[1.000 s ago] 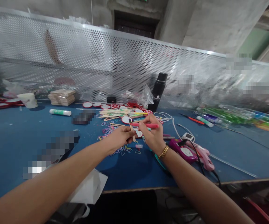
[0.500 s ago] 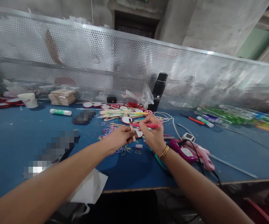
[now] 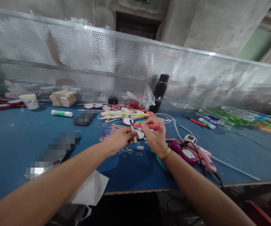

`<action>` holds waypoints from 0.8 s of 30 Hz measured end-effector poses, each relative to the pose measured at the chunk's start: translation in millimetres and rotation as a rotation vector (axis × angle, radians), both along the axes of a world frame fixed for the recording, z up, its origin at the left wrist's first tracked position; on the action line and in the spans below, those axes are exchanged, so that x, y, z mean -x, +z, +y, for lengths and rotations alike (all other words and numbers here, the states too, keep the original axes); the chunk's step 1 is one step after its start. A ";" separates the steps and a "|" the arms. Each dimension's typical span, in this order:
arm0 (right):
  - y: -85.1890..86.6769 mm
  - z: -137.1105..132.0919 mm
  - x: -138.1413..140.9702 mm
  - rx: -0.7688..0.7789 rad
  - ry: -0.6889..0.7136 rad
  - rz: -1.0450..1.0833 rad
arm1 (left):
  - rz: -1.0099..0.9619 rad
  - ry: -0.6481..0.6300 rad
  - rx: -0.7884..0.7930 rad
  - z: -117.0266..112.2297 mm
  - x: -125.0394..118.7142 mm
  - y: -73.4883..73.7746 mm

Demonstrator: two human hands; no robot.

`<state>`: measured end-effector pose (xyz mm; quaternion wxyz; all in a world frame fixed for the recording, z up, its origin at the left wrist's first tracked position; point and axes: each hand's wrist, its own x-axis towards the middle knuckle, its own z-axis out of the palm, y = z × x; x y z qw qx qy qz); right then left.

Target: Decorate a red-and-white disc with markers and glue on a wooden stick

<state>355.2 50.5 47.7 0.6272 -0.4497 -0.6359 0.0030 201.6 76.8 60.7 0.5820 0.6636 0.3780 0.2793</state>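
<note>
My left hand [image 3: 120, 138] pinches a thin wooden stick [image 3: 133, 129] and holds it upright above the blue table [image 3: 20, 138]. My right hand [image 3: 154, 135], with a gold bracelet on its wrist, is closed round a red marker pen [image 3: 151, 126] that lies crosswise, its tip close to the top of the stick. A round white and red disc [image 3: 140, 135] shows just behind the stick, between both hands. Small coloured rubber bands [image 3: 122, 153] are scattered on the table below the hands.
More wooden sticks and round red and white discs [image 3: 119, 112] lie behind my hands. A black bottle [image 3: 159, 91] and a clear bag stand at the perforated metal screen. A pink glue gun [image 3: 203, 157] with cables lies to the right, a glue stick [image 3: 61, 113] and a stack of wood pieces [image 3: 63, 97] to the left.
</note>
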 end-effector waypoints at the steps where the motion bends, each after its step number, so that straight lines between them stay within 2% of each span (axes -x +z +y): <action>1: 0.0 -0.1 0.2 0.001 0.002 -0.001 | 0.002 0.001 -0.001 -0.1 0.0 -0.1; 14: -0.9 -0.7 1.1 0.008 0.017 -0.012 | 0.027 0.018 -0.013 -2.7 -0.5 1.7; 24: 2.7 -1.6 -0.4 -0.021 -0.032 0.005 | 0.013 -0.011 -0.019 -0.6 0.7 -1.3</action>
